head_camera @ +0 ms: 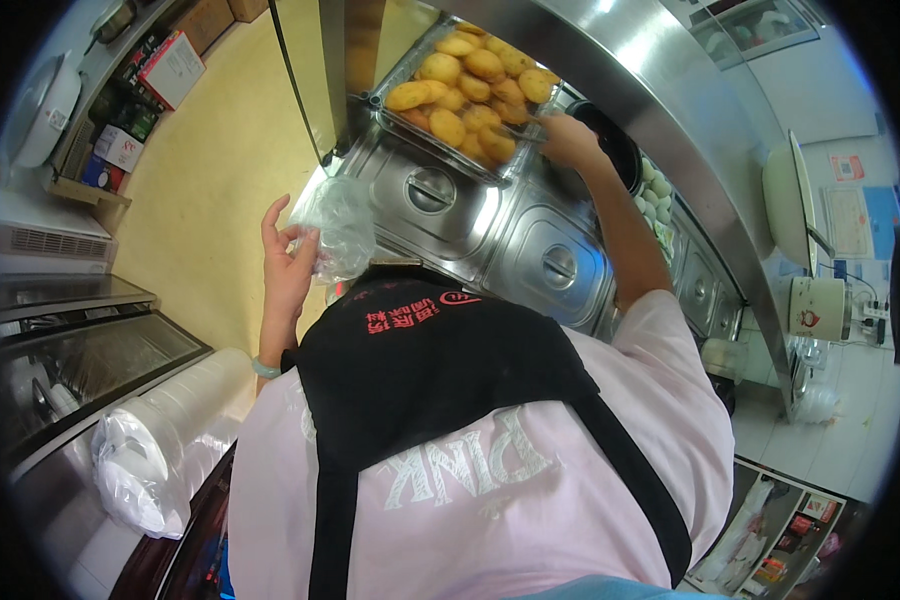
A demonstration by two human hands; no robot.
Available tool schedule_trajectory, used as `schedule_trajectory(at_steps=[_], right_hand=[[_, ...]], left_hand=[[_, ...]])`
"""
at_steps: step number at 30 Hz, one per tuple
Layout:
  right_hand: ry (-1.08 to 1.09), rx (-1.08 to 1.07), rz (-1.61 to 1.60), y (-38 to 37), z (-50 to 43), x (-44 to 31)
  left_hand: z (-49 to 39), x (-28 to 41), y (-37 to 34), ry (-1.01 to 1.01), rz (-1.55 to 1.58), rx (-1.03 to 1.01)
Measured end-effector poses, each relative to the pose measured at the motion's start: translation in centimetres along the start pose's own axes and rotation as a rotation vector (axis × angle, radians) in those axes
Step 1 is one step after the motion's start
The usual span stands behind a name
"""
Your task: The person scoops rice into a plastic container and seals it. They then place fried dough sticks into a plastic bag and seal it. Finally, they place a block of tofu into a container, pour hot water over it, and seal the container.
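Observation:
My left hand pinches a clear plastic bag between thumb and fingers; what the bag contains is hard to make out. My right hand grips a metal utensil, its far end among the potatoes and its exact kind unclear. Whole peeled yellow potatoes are heaped in a clear rectangular tray. That tray sits beyond a steel pan lid with a recessed handle.
A second steel lid adjoins the first. Right of the tray are a black round pot and several pale eggs. A steel shelf edge arches above the counter. White foam containers in plastic wrap lie at left.

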State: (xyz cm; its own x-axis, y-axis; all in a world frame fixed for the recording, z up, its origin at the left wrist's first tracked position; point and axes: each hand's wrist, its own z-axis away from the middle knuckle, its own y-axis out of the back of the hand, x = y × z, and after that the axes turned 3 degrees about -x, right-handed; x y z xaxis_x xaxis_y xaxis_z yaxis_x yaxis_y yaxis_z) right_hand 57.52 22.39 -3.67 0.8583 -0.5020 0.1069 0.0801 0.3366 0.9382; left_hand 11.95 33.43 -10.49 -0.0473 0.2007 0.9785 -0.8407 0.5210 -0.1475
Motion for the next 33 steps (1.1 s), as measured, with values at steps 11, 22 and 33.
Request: schedule_trajectory(at_steps=[11, 22, 33], right_hand=[[0.105, 0.045, 0.246, -3.5, 5.3, -5.8], [0.082, 0.089, 0.236, -5.0, 4.7, -5.9], [-0.003, 0.351, 0.045, -4.8, 6.0, -3.0]], left_hand=[[-1.5, -1.0, -0.7, -0.156, -0.282, -0.312], [-1.0, -1.4, -0.3, 0.012, -0.157, -0.099], [-1.4, -2.0, -0.3, 0.084, -0.137, -0.087]])
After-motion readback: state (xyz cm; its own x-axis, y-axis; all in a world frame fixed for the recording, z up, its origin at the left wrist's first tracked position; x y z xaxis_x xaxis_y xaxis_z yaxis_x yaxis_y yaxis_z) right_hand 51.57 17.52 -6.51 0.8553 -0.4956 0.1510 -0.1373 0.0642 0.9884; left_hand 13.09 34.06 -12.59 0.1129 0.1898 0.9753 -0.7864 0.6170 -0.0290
